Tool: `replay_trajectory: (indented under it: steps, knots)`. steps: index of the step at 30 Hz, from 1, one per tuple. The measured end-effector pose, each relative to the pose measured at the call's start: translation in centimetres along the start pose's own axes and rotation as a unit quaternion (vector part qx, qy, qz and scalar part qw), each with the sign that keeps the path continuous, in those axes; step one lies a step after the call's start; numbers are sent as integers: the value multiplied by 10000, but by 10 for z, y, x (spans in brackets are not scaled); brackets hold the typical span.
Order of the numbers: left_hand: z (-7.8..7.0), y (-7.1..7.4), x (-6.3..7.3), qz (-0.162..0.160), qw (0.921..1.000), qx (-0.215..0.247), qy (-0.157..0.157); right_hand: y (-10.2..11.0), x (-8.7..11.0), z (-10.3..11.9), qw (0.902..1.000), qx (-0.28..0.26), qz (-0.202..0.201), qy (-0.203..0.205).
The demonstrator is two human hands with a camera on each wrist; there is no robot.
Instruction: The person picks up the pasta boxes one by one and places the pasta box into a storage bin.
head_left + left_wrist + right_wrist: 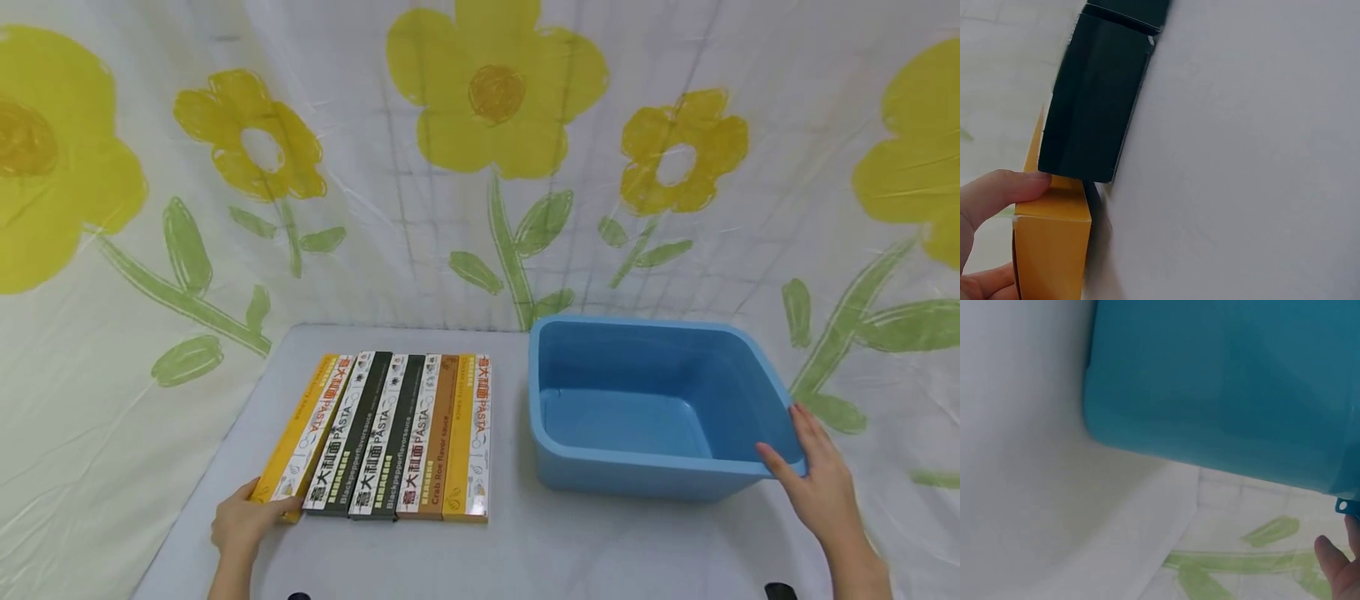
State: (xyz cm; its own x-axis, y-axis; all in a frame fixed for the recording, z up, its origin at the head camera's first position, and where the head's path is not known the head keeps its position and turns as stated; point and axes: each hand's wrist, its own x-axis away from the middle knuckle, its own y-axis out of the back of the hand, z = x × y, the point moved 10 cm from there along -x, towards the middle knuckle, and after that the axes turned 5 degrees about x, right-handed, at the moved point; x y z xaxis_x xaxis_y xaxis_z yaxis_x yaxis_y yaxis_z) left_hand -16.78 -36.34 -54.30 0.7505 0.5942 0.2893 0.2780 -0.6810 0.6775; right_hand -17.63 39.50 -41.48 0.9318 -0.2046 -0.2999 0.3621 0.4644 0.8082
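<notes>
Together, five slim pasta boxes lie side by side, printed faces up, on the left part of a white table [540,546]. The leftmost, a yellow pasta box [309,433], is in the left hand [246,518], which pinches its near end between thumb and fingers. Its top pairs a yellow band with a white strip bearing red Chinese characters and the word PASTA; the end flap seen from the left wrist is plain yellow. It lies slanted, its near end jutting slightly past its neighbour's.

Next come two black-and-white black pepper boxes [337,442], their white strips lettered in black, then a brown crab roe box [431,433] with red characters, and finally a second yellow box [468,437], straight and glossy.

Well to the right stands a blue plastic tub [630,475], rectangular, round-cornered, its smooth floor bare. The right hand [823,483] grips the rim at its near right corner, thumb over the edge. Behind hangs a white cloth [360,275] painted with yellow flowers.
</notes>
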Motion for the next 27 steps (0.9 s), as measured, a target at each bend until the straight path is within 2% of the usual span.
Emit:
replay_trajectory:
  steps: [3, 12, 17, 22, 27]
  knots:
    - [2, 2, 1, -85, 9996, 204, 177, -1, -1, 0, 10000, 0, 29, -12]
    - [2, 8, 4, -299, 9967, 718, 223, -3, -1, -1, 9998, 44, 132, -107]
    - [-8, 13, 5, -408, 9932, 1079, 128, -3, 0, -1, 9997, 98, 164, -148]
    - [-18, 16, 2, -510, 9926, 1104, 60, -2, -1, -2, 9996, 125, 178, -170]
    - [-41, 13, 9, -334, 9888, 1405, -366, -2, 0, -2, 9996, 127, 174, -178]
